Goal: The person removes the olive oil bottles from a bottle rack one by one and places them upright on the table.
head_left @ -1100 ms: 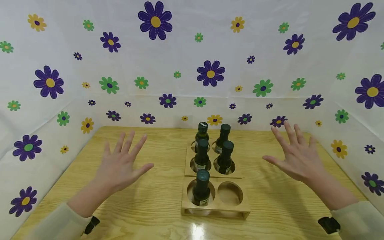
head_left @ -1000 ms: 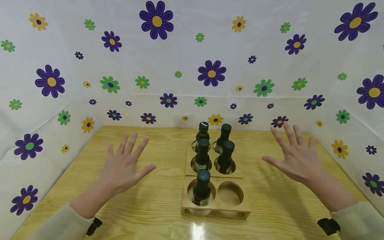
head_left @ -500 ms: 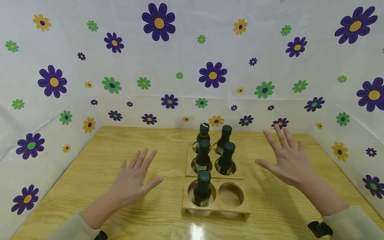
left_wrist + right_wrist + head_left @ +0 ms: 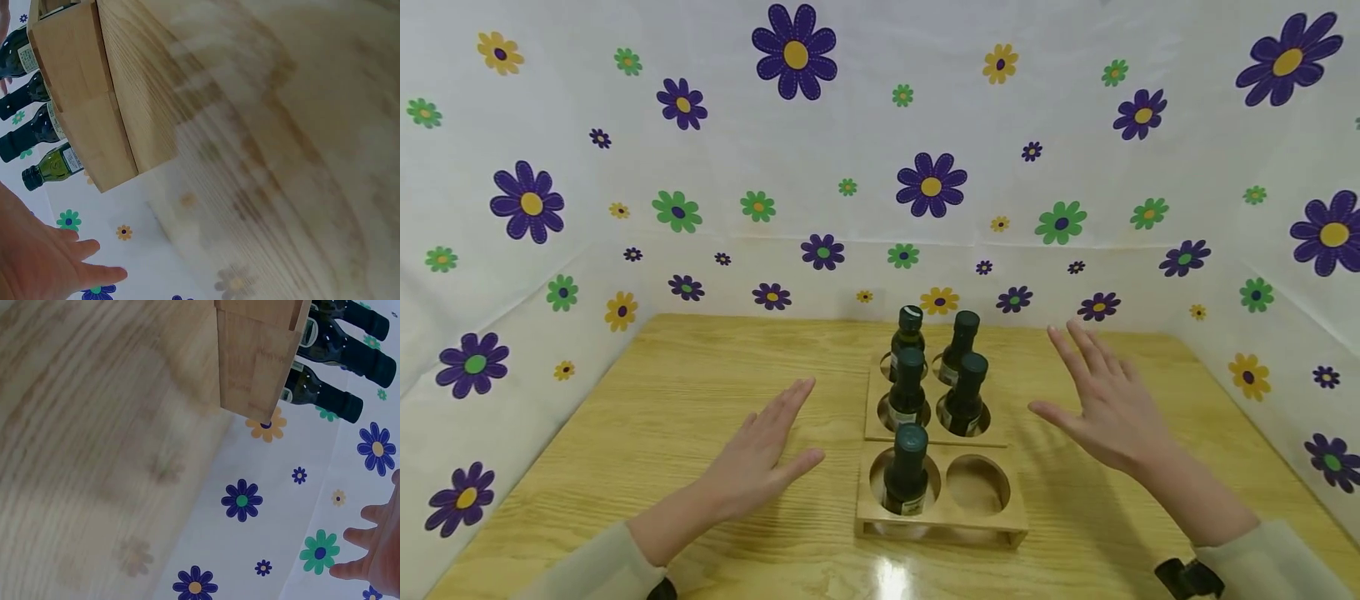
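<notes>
A stepped wooden bottle rack (image 4: 940, 523) stands on the table in the head view. Several dark green bottles sit upright in its round holes. One front bottle (image 4: 906, 471) fills the near left hole, while the near right hole (image 4: 977, 485) has no bottle in it. To the left of the rack, my left hand (image 4: 748, 462) hovers with straight fingers and holds nothing. My right hand (image 4: 1108, 408) is in the air on the other side, fingers extended, apart from the bottles. In the left wrist view a lighter green bottle (image 4: 53, 167) leans out past the rack's side.
A light wooden table (image 4: 700, 350) lies under everything. White cloth walls (image 4: 850, 125) with printed flowers rise at the back and on both sides. A black strap (image 4: 1187, 577) shows at the right wrist.
My left hand has moved right and nearer to me, toward the rack, its fingers drawing closer together. My right hand has shifted left toward the rack. The bottles and rack stay put.
</notes>
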Tool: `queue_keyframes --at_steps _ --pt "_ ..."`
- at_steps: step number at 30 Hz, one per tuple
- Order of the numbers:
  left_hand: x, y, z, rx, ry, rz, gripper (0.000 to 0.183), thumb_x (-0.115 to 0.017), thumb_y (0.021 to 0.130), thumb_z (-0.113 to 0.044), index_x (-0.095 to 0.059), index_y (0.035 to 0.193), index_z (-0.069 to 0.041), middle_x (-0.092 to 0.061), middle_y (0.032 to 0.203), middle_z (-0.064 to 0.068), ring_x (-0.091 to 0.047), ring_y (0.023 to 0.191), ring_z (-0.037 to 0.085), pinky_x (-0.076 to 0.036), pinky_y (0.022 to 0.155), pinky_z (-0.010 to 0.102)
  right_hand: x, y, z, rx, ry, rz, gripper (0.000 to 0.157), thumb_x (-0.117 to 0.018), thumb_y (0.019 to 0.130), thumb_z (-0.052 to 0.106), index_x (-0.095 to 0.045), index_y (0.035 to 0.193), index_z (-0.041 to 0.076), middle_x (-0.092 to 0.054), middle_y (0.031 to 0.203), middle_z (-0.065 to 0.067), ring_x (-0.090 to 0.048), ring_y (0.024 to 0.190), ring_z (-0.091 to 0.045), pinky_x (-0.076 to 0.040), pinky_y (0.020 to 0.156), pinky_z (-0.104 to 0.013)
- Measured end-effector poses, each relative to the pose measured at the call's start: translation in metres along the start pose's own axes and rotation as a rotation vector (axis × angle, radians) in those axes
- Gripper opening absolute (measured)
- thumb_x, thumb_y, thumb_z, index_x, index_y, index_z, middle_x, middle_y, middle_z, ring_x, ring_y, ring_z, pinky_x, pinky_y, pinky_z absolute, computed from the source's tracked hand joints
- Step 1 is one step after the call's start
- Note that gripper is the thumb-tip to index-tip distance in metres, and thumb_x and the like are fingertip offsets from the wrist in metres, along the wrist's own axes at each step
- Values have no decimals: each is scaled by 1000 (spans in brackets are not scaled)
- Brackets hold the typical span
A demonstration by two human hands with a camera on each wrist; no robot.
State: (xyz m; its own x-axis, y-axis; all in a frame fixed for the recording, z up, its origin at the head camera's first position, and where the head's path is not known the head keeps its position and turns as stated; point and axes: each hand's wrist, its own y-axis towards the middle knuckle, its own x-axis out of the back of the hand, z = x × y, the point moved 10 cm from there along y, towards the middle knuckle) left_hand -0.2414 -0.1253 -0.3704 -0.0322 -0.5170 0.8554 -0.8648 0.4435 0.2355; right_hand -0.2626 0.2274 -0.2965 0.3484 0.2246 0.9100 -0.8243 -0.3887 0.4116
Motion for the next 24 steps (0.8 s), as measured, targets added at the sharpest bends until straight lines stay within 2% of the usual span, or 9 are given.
queue_keyframes --at_steps 3,7,11,14,18,24 --pt "-4 3 -3 -14 -54 26 80 -52 99 -46 -3 158 -22 -12 161 5 -19 143 30 -20 110 60 -2 -2 3 14 34 -16 93 -58 91 57 -8 158 17 -19 157 -19 -31 132 -49 -29 98 -66" --pt "-11 8 -9 -26 -132 81 81 -54 99 -45 -4 158 -21 -12 161 3 -20 143 27 -22 112 52 -3 -6 6 18 88 -30 90 -60 91 52 -13 157 14 -26 154 -22 -34 129 -50 -30 98 -65" --pt "-23 11 -14 -22 -196 161 82 -52 98 -50 1 157 -28 -8 161 -3 -15 144 21 -20 114 48 -6 -11 10 15 134 -31 88 -63 92 48 -14 157 15 -27 153 -21 -35 129 -49 -32 97 -65" --pt "-32 11 -16 -24 -243 216 82 -53 99 -47 4 156 -33 -6 161 -3 -13 145 21 -18 114 48 -11 -15 14 13 168 -19 87 -64 92 45 -14 158 17 -27 154 -19 -36 129 -48 -33 96 -65" --pt "-44 9 -17 -25 -268 274 82 -54 99 -44 6 155 -37 -5 161 -4 -14 144 24 -18 113 50 -19 -20 18 14 202 -4 87 -65 92 42 -14 157 17 -27 154 -18 -36 129 -48 -33 97 -65" --pt "-58 8 -12 -24 -253 326 80 -50 98 -53 5 154 -42 -7 160 -6 -17 144 24 -19 113 49 -27 -23 26 21 239 7 86 -66 92 40 -16 157 15 -29 154 -19 -36 130 -46 -35 96 -64"
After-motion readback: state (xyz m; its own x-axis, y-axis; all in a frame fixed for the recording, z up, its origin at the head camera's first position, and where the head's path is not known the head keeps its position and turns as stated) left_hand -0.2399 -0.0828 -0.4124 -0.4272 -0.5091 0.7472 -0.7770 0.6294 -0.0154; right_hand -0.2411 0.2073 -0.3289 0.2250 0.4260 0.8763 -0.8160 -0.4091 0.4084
